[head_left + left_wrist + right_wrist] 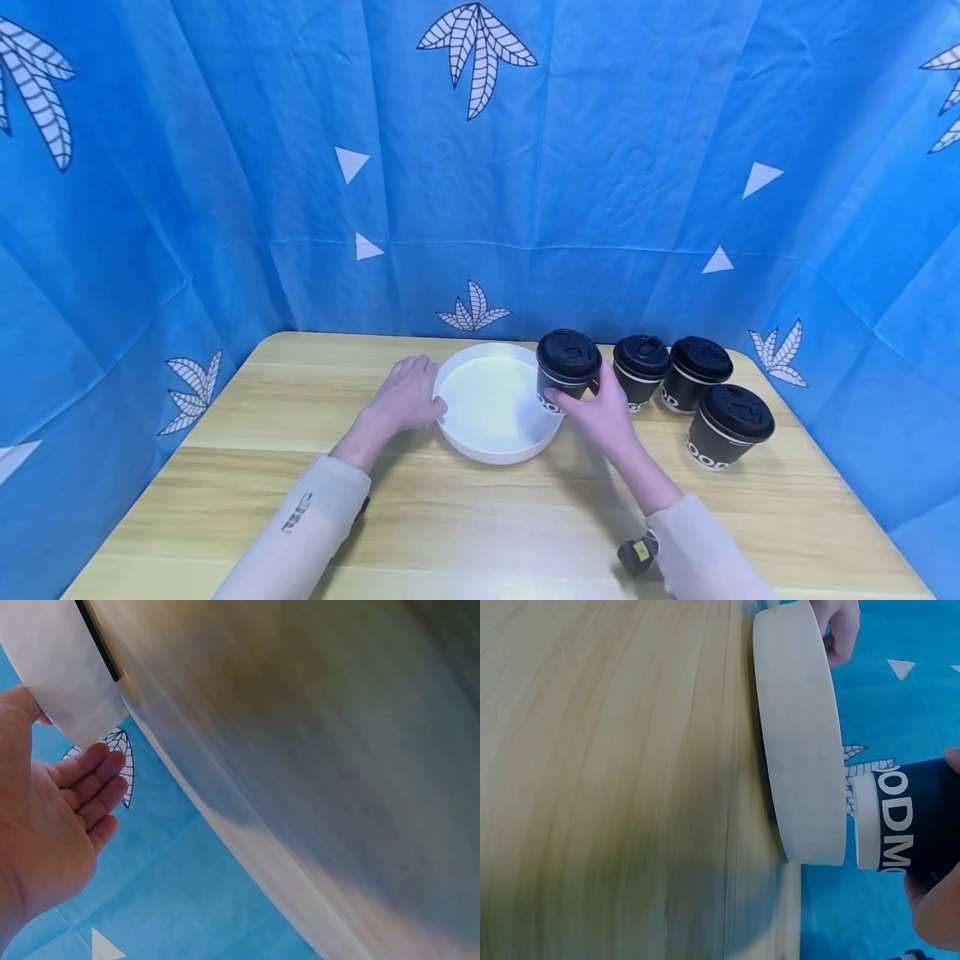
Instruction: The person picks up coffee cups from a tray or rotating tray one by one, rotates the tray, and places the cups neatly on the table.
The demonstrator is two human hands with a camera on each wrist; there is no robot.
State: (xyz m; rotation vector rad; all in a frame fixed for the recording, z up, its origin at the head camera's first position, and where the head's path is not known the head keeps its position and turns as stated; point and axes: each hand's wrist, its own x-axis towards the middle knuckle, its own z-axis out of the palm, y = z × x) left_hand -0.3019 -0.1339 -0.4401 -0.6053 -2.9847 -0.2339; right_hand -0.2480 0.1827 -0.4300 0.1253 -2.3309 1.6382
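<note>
A round white tray (491,404) with a low wall stands on the wooden table. At its left side my left hand (405,392) holds the rim, thumb at the near left edge; in the left wrist view, the fingers (101,787) curl beside the tray wall (71,667). My right hand (600,408) grips a black lidded paper coffee cup (567,367) by its side. Upright, the cup overlaps the tray's right rim in the head view. From the right wrist, the cup's white base (867,821) shows just above the tray's rim level.
Several similar black lidded cups stand at the right: one cup (640,371) beside my right hand, another (696,372) behind, and a nearer one (727,425). A blue patterned curtain (480,183) hangs around the wooden table (487,533). A small black camera (637,554) sits at my right wrist.
</note>
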